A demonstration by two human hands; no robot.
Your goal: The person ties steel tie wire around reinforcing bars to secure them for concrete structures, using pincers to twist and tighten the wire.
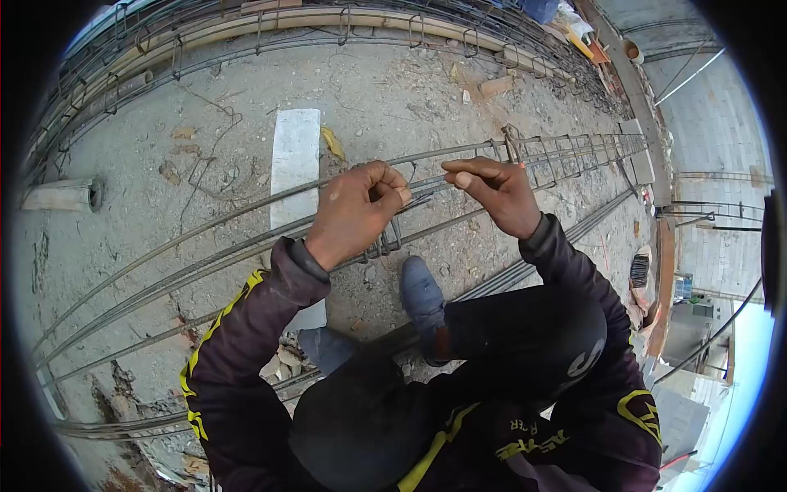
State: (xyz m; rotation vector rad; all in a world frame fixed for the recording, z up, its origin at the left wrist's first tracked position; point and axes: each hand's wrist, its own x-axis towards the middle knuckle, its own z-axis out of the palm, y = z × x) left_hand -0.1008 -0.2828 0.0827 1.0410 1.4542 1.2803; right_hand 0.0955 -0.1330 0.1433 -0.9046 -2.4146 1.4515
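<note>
My left hand (358, 211) is closed in a pinch above long steel rebars (238, 250); whatever its fingertips hold is too fine to make out. Facing it, my right hand (498, 195) has thumb and fingers pressed together, with any thin thing between them not discernible. A gap separates the two hands. Under and beside the left hand, several bent stirrups (384, 246) hang bunched on the bars. Just beyond the right hand, a rusty metal tool (512, 144) rests at the upper bar. Farther right, stirrups (590, 149) are spaced along the bars.
A white board (295, 156) lies under the bars. My shoe (421, 295) is on the ground near more loose rebars (525, 269). Another rebar cage (340, 31) runs along the far side. A pipe piece (65, 195) lies at left, a shoe-like dark item (639, 271) at right.
</note>
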